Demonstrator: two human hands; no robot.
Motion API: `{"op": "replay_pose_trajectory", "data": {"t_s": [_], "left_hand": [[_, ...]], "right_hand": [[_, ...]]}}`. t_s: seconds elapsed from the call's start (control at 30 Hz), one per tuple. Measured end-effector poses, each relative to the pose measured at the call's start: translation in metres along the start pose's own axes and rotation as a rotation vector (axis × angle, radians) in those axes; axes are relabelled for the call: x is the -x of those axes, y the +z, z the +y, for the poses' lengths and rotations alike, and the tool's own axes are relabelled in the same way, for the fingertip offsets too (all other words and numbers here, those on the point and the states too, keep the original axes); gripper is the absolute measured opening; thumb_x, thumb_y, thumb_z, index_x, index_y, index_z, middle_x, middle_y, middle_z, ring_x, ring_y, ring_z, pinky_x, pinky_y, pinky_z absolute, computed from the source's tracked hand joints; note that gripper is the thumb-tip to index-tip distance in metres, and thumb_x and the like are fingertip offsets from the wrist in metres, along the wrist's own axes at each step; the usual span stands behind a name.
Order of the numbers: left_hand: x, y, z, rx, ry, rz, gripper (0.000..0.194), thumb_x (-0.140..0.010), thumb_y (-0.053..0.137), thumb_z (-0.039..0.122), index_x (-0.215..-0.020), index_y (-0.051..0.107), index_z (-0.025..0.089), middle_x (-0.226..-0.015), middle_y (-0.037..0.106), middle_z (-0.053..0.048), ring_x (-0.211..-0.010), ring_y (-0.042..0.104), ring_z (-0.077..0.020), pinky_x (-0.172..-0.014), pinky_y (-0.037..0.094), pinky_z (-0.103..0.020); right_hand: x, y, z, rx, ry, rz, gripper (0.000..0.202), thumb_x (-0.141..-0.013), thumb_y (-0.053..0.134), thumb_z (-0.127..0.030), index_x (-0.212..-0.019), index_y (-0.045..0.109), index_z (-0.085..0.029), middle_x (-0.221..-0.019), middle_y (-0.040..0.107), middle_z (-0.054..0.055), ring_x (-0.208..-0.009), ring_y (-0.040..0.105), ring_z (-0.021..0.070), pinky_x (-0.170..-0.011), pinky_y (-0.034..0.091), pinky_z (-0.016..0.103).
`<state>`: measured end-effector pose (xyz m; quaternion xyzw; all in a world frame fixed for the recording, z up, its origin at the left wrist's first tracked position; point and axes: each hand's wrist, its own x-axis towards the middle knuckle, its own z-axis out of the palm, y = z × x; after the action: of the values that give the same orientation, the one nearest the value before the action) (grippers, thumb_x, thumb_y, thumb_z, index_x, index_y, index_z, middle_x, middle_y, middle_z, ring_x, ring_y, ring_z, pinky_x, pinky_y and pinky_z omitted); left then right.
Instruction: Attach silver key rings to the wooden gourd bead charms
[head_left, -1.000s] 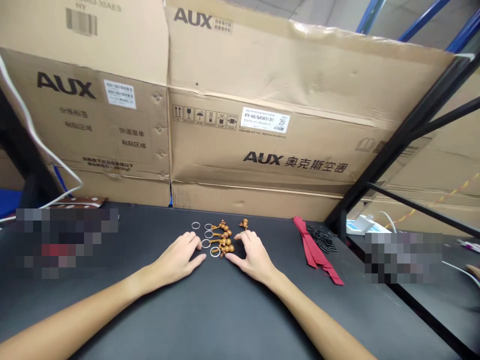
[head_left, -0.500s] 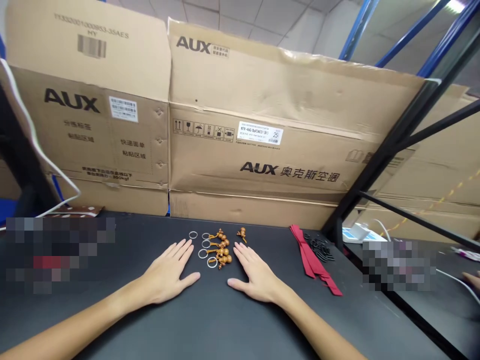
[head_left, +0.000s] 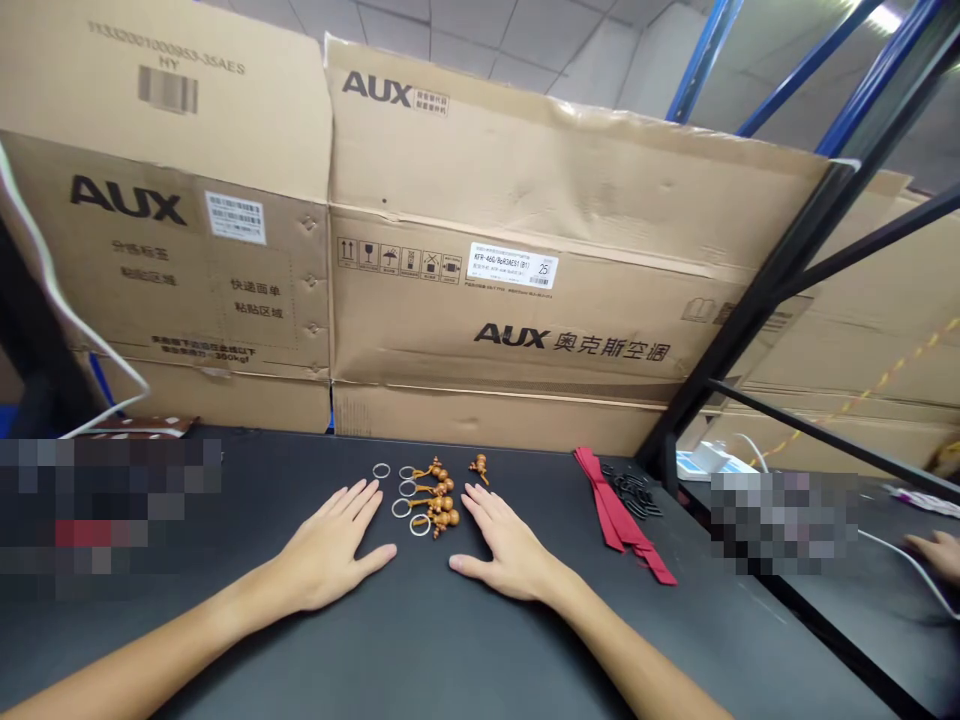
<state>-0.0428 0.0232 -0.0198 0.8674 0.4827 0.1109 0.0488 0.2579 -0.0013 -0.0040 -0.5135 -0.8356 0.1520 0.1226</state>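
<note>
My left hand lies flat on the black table, fingers apart and holding nothing. Flat as well, my right hand rests to the right with its thumb spread. Between and just beyond them are several brown gourd-shaped keychains with orange cords and metal rings. One loose metal ring sits beyond my left fingertips. Beyond my right fingertips lies a separate gourd piece with a short cord and no ring visible on it.
Red ribbons and a pile of black loops lie at the right. Cardboard boxes stand along the back. A black metal frame rises at the right; past it, another person's hand shows.
The view has shifted slightly, moving the scene a little left. Both my hands stay flat in place. At the far right, more of the other person's hand shows.
</note>
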Motion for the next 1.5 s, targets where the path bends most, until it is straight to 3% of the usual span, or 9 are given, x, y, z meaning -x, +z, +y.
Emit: {"op": "replay_pose_trajectory", "data": {"t_s": [0.27,0.43,0.67,0.8,0.93,1.13,1.27,1.37,1.5], "left_hand": [[0.001,-0.003,0.003,-0.004,-0.014,-0.015,0.083,-0.09,0.035,0.07,-0.146,0.039,0.01,-0.154,0.029,-0.015,-0.144,0.025,-0.0322,-0.118,0.022,-0.048],[-0.002,-0.003,0.002,0.04,0.0,0.084,0.076,-0.089,0.04,0.069,-0.139,0.05,0.014,-0.15,0.04,-0.014,-0.139,0.035,-0.034,-0.115,0.029,-0.049],[-0.013,-0.003,-0.007,0.052,0.037,0.105,0.07,-0.093,0.039,0.064,-0.142,0.047,0.015,-0.153,0.035,-0.012,-0.141,0.032,-0.0335,-0.115,0.029,-0.049],[-0.017,-0.005,-0.009,0.043,0.044,0.052,0.068,-0.095,0.035,0.061,-0.145,0.041,0.015,-0.154,0.032,-0.011,-0.142,0.029,-0.0323,-0.117,0.024,-0.05],[-0.015,-0.006,-0.007,-0.003,0.058,0.101,0.064,-0.095,0.04,0.057,-0.138,0.049,0.011,-0.147,0.045,-0.015,-0.136,0.04,-0.0333,-0.113,0.032,-0.049],[-0.005,0.0,0.01,-0.166,0.226,0.24,0.033,-0.098,0.042,0.037,-0.106,0.067,0.015,-0.115,0.068,-0.015,-0.107,0.064,-0.0314,-0.093,0.051,-0.046],[0.007,0.002,0.029,-0.231,0.461,0.261,0.031,-0.099,0.04,0.03,-0.094,0.067,0.015,-0.095,0.072,-0.014,-0.095,0.068,-0.0304,-0.082,0.056,-0.043],[0.013,-0.002,0.039,-0.138,0.579,0.293,0.029,-0.099,0.039,0.026,-0.094,0.065,0.016,-0.09,0.071,-0.011,-0.09,0.069,-0.027,-0.082,0.056,-0.04],[0.014,-0.01,0.04,0.018,0.612,0.269,0.022,-0.098,0.042,0.024,-0.097,0.064,0.019,-0.088,0.07,-0.009,-0.089,0.069,-0.0221,-0.088,0.055,-0.035]], "right_hand": [[0.0,-0.001,-0.001,-0.01,0.015,-0.006,0.095,-0.081,0.053,-0.072,-0.151,0.029,-0.012,-0.159,0.017,0.014,-0.147,0.015,0.0308,-0.12,0.016,0.049],[-0.004,0.001,0.008,-0.031,-0.069,0.079,0.093,-0.075,0.066,-0.066,-0.147,0.036,-0.014,-0.155,0.029,0.017,-0.143,0.024,0.0339,-0.116,0.026,0.052],[-0.013,0.008,0.022,0.023,-0.022,0.323,0.052,-0.092,0.054,-0.05,-0.13,0.056,-0.015,-0.137,0.051,0.017,-0.13,0.044,0.0295,-0.108,0.038,0.048],[-0.018,0.012,0.028,0.076,0.081,0.278,0.056,-0.094,0.047,-0.052,-0.132,0.054,-0.011,-0.145,0.044,0.017,-0.137,0.037,0.0307,-0.111,0.035,0.049],[-0.019,0.011,0.025,0.131,0.104,0.255,0.057,-0.095,0.046,-0.052,-0.132,0.055,-0.01,-0.144,0.047,0.017,-0.135,0.041,0.0302,-0.11,0.035,0.046],[-0.008,0.001,0.004,0.323,0.084,0.301,0.034,-0.095,0.049,-0.044,-0.098,0.072,-0.019,-0.105,0.072,0.013,-0.104,0.062,0.0299,-0.087,0.047,0.041],[0.004,0.002,-0.016,0.384,0.003,0.338,0.043,-0.097,0.046,-0.039,-0.068,0.069,-0.019,-0.071,0.07,0.01,-0.077,0.063,0.0239,-0.072,0.044,0.036],[0.011,0.005,-0.029,0.269,-0.151,0.306,0.043,-0.099,0.042,-0.035,-0.068,0.067,-0.02,-0.069,0.069,0.008,-0.071,0.06,0.0206,-0.07,0.042,0.034],[0.012,0.004,-0.035,0.059,-0.271,0.296,0.033,-0.099,0.039,-0.03,-0.088,0.069,-0.022,-0.08,0.07,0.006,-0.075,0.059,0.0192,-0.076,0.045,0.034]]}}
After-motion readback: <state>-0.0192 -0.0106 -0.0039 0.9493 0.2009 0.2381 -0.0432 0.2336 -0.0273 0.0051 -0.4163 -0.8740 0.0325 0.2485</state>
